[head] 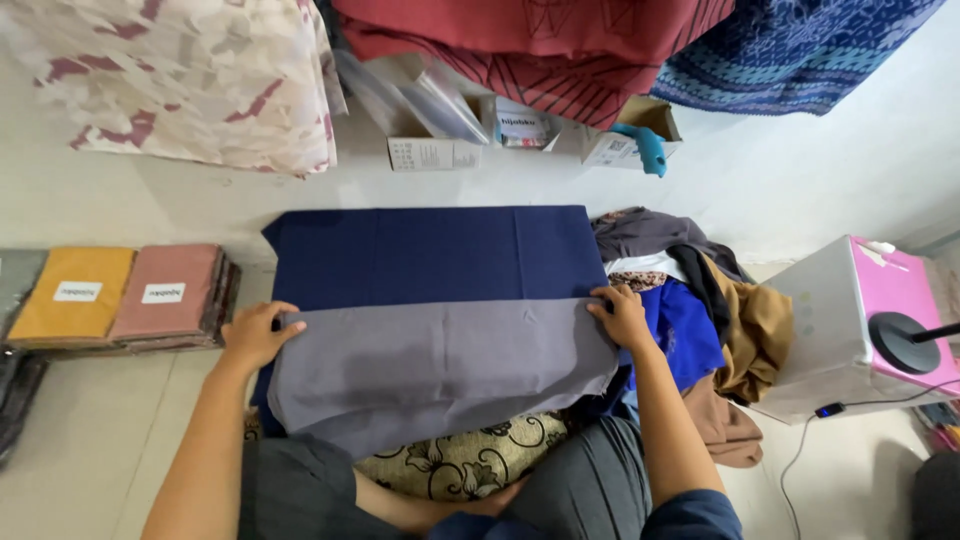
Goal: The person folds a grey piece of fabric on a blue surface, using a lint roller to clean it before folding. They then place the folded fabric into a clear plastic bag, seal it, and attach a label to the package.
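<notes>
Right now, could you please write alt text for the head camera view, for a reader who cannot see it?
Seen from above, a person's left hand and right hand hold the top edge of a grey cloth lying over a navy cloth. Packaged folded fabrics sit at the left, a heap of clothes and a pink-topped box at the right.

navy cloth (420, 255) partly under grey cloth (440, 370), hanging fabrics cut off at top edge
</notes>
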